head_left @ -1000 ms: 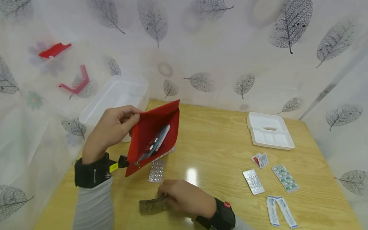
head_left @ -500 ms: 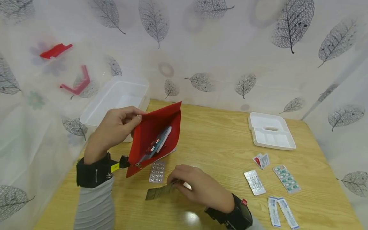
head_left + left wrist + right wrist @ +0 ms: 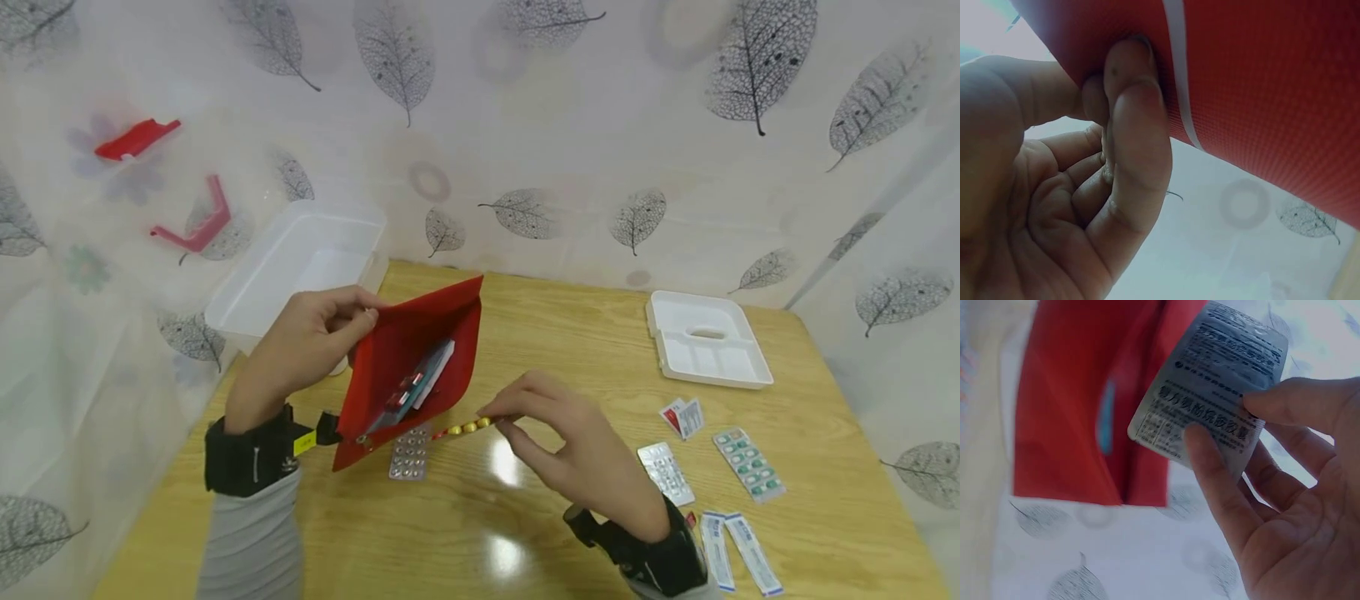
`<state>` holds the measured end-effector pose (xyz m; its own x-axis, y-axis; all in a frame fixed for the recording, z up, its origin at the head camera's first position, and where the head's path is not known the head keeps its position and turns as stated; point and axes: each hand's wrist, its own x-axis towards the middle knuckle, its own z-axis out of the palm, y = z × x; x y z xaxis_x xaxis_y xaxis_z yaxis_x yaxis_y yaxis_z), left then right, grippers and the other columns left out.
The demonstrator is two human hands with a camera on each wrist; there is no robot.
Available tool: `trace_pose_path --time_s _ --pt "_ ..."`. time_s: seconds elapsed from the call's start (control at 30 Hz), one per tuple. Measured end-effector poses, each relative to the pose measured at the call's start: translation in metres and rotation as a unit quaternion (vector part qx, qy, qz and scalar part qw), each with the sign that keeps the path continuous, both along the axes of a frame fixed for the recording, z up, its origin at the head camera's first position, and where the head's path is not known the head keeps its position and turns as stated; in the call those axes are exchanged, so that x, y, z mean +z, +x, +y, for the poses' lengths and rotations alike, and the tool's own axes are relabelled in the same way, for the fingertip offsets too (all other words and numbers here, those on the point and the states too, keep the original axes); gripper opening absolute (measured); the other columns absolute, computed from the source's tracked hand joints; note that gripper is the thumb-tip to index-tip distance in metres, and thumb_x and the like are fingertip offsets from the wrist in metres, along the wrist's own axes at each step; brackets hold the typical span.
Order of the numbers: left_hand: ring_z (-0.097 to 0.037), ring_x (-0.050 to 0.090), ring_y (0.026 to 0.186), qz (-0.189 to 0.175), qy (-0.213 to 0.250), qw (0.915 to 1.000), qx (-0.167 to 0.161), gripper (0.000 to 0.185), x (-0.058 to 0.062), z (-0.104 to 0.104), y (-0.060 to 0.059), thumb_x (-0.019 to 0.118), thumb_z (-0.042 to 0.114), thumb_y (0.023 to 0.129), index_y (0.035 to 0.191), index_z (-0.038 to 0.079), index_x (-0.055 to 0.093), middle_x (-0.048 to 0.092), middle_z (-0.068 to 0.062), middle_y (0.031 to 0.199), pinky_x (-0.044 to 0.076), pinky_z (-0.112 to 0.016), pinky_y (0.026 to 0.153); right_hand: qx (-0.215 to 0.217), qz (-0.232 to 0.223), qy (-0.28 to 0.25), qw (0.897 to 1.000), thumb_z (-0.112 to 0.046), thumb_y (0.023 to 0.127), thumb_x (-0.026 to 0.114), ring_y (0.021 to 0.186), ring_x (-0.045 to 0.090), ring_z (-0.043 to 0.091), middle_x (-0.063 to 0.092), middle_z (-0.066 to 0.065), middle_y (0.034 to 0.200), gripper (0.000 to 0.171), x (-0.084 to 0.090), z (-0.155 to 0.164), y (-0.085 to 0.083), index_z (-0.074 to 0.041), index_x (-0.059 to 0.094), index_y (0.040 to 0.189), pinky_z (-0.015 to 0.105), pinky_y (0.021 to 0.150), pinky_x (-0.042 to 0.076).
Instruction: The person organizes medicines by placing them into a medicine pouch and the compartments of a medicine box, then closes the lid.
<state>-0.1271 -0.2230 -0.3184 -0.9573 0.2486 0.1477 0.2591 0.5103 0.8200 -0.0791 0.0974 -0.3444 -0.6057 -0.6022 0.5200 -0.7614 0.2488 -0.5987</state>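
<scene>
My left hand (image 3: pixel 307 337) pinches the upper left edge of a red pouch (image 3: pixel 363 383) between thumb and fingers, its mouth gaping toward me. Inside it stand several flat packs (image 3: pixel 431 375), one with red capsules. In the left wrist view, the fingertips press on the pouch's red textured fabric (image 3: pixel 1260 87) beside a white stripe. Between thumb and fingers, my right hand (image 3: pixel 581 446) holds a capsule blister pack (image 3: pixel 467 427), edge-on and just right of the pouch's lower side. Its silver printed back (image 3: pixel 1216 381) faces the right wrist camera, overlapping the pouch there.
A silver blister pack (image 3: pixel 408 454) lies under the pouch's lower edge. To the right lie two more blister packs (image 3: pixel 663 472) (image 3: pixel 748 464), small folded sachets (image 3: pixel 682 418) and two long paper packets (image 3: pixel 752 553). A white compartment tray (image 3: pixel 708 354) and white bin (image 3: pixel 296 258) stand farther back.
My right hand has lifted the blister pack off the table and moved it up and right, turning it edge-on near the pouch. The left hand and pouch have shifted slightly right.
</scene>
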Motion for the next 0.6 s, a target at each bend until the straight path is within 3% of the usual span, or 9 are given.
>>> trace_pose_path --time_s 0.27,0.6 --pt "-0.019 0.066 0.063 -0.004 0.015 0.9997 -0.018 0.021 0.000 0.002 0.001 0.057 0.015 0.104 0.113 0.005 0.072 0.074 -0.012 0.094 0.055 -0.032 0.054 -0.034 0.025 -0.020 0.999 0.001 0.091 0.069 0.105 0.063 0.011 0.066 -0.005 0.113 0.027 0.016 -0.009 -0.013 -0.017 0.072 0.112 0.024 0.090 0.052" --pt "-0.018 0.064 0.057 0.014 0.024 0.9983 -0.052 0.018 -0.003 0.009 0.001 0.057 0.010 0.103 0.112 0.005 0.073 0.072 -0.007 0.082 0.055 -0.032 0.053 -0.024 0.065 0.024 0.997 -0.004 0.089 0.071 0.115 0.057 0.018 0.063 0.003 0.119 0.017 0.000 -0.031 -0.030 -0.010 0.071 0.105 0.028 0.098 0.050"
